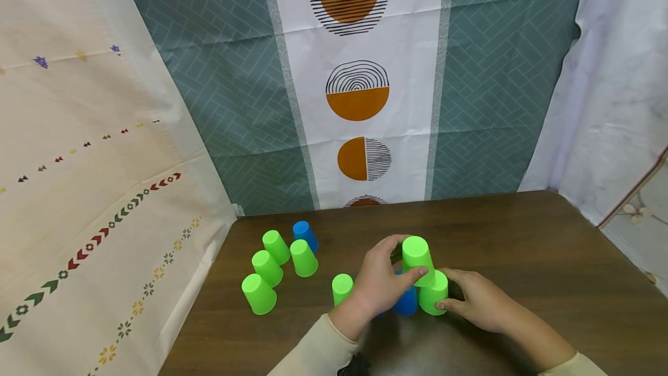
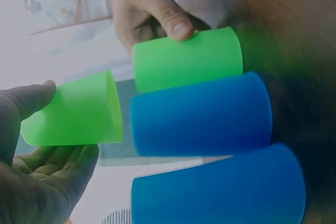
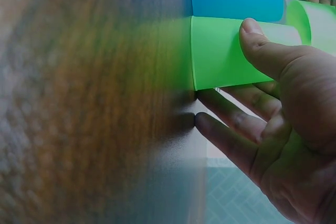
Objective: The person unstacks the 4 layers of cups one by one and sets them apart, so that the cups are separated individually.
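Observation:
My left hand [image 1: 377,283] grips a bright green cup [image 1: 416,253] by its sides, mouth down, above the row. In the left wrist view this raised cup [image 2: 73,111] is apart from the row. With thumb and fingers, my right hand [image 1: 480,302] holds another green cup [image 1: 434,296], upside down on the table at the row's right end. Beside it stands a blue cup [image 1: 407,303]; a second blue cup [image 2: 218,187] shows in the left wrist view, mostly hidden by my left hand in the head view. Another green cup [image 1: 341,287] is partly covered by that hand.
On the left of the brown table [image 1: 501,237] stand several upturned green cups [image 1: 259,295] and a blue cup [image 1: 305,237] behind them. A patterned cloth [image 1: 360,120] hangs at the table's back edge, with pale cloths on both sides.

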Tool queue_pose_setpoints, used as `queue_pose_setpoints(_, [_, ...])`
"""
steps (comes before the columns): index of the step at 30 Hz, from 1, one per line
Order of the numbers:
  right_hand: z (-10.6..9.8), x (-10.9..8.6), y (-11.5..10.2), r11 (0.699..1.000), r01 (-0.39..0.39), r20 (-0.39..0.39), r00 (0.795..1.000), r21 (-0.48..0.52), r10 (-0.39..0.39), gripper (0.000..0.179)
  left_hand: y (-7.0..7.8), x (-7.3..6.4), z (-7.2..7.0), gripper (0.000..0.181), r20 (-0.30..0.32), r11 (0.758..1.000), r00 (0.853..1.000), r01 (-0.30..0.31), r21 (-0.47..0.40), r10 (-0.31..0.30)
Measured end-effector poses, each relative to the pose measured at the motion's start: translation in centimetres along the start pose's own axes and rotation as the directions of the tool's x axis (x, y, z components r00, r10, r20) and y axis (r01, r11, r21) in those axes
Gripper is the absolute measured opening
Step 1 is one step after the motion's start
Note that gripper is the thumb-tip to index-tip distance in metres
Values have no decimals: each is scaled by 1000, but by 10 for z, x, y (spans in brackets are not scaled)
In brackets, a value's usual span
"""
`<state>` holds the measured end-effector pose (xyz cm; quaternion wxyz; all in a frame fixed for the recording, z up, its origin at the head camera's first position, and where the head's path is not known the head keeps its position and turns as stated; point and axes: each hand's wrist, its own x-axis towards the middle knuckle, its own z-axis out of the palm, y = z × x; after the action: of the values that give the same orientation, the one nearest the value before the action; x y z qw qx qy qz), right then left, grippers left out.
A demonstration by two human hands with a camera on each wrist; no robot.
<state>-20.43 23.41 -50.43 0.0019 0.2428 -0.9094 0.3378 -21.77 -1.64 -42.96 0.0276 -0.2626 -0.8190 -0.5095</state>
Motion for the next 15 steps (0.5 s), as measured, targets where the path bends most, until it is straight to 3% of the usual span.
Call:
queue_pose_setpoints(9, [1, -1, 1, 1000, 20, -21, 1000, -18, -20, 57, 1, -2, -30, 56, -105, 999, 995, -1, -52, -4])
queue_pose_setpoints(15, [1, -1, 0, 1000, -6, -9, 1000, -16, 5, 60, -12, -7, -61, 60, -177, 998, 984, 0, -59, -11])
